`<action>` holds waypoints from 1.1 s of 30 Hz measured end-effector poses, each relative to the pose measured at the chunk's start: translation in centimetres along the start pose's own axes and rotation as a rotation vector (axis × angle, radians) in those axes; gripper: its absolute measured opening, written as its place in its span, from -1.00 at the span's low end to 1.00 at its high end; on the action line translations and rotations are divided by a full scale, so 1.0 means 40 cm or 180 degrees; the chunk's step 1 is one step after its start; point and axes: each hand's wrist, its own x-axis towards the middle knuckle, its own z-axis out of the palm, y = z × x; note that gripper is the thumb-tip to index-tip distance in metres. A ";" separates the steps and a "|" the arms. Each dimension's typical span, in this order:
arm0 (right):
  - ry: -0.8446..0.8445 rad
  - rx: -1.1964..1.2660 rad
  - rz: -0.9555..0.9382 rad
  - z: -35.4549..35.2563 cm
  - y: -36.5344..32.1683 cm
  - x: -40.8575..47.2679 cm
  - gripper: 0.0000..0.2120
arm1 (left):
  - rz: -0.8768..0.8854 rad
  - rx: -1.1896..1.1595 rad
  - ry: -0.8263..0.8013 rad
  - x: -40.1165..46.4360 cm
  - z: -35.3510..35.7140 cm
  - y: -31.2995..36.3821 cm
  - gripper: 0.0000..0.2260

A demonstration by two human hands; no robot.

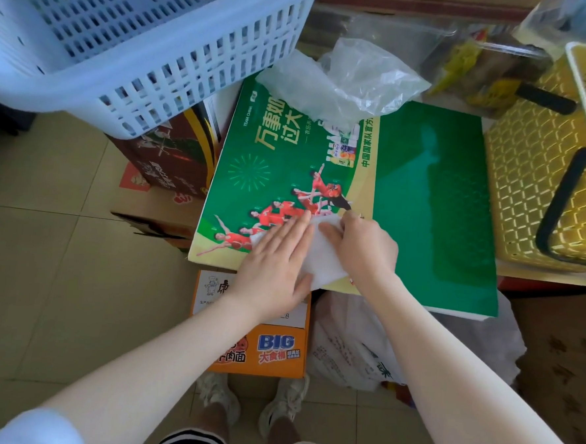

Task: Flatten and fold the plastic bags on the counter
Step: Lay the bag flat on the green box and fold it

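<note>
two hands on one folded white bag (322,254), which lies at the near edge of a green box (422,209). left hand (275,258) flat, fingers straight, pressing on the bag. right hand (362,246) curled, pinching the bag's right edge. a crumpled clear bag (345,77) sits at the box's far edge, beside a white basket (131,40).

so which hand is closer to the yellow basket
Right. The right hand pinches the folded white bag on the green box, on the side toward the yellow basket. The left hand presses flat on the bag's other side, farther away.
</note>
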 end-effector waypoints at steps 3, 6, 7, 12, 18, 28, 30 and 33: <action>0.0217 -0.0112 -0.0029 0.001 0.015 -0.015 -0.62 | -0.0113 0.0104 -0.0341 -0.010 0.025 -0.015 -0.33; 0.0381 -0.0490 -0.0043 0.001 0.042 -0.029 -0.64 | 0.0025 0.0212 -0.0377 -0.031 0.026 -0.044 -0.22; 0.0575 -0.0460 -0.0122 -0.002 0.049 -0.031 -0.66 | 0.0136 0.0245 -0.0388 -0.037 0.023 -0.055 -0.17; 0.1127 -0.0312 -0.1509 0.019 0.000 -0.066 -0.66 | 0.0529 0.0316 -0.0458 -0.042 0.009 -0.089 0.05; 0.0337 -0.0434 -0.1704 0.102 0.007 -0.085 -0.39 | 0.0619 0.0212 -0.0641 -0.055 0.003 -0.120 0.05; 0.0054 -0.0229 -0.0807 0.074 0.074 -0.097 -0.29 | 0.0727 -0.0005 -0.0288 -0.045 0.009 -0.102 -0.13; -0.0055 -0.0124 -0.0697 0.070 0.068 -0.105 -0.30 | 0.0809 -0.0218 -0.0137 -0.044 0.002 -0.101 -0.28; -0.0177 0.0126 -0.0525 0.048 0.072 -0.113 -0.44 | 0.1085 -0.0604 0.0039 -0.044 -0.024 -0.109 -0.62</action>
